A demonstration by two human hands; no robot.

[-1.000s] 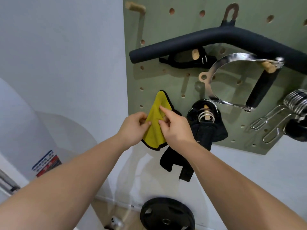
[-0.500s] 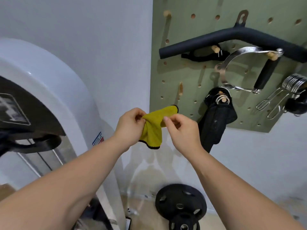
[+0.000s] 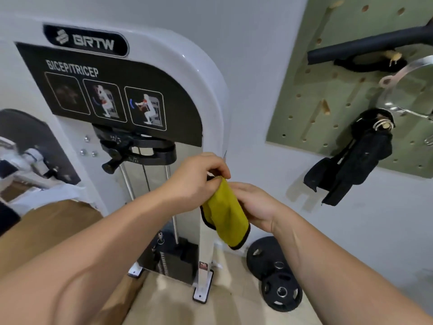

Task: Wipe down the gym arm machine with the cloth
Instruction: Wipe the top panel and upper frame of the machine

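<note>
Head view: there was one yellow cloth [image 3: 226,216] with black trim, one white arm machine [image 3: 208,90] carrying a black BICEP/TRICEP placard [image 3: 112,90] with three pictograms, and two bare hands. The left hand [image 3: 194,177] was clenched on the cloth's top edge, pinching it between thumb and curled fingers. The right hand [image 3: 255,207] grasped the cloth from the side, its thumb along the upper fold and its fingers tucked out of sight behind the fabric. The cloth hung folded between the two hands, in front of the machine's right upright. On the floor to the right lay two black weight plates [image 3: 281,292], overlapping. One green pegboard [image 3: 328,90] on the wall held one black padded bar [image 3: 365,45], one chrome handle [image 3: 403,71] and one black strap [image 3: 351,165].
</note>
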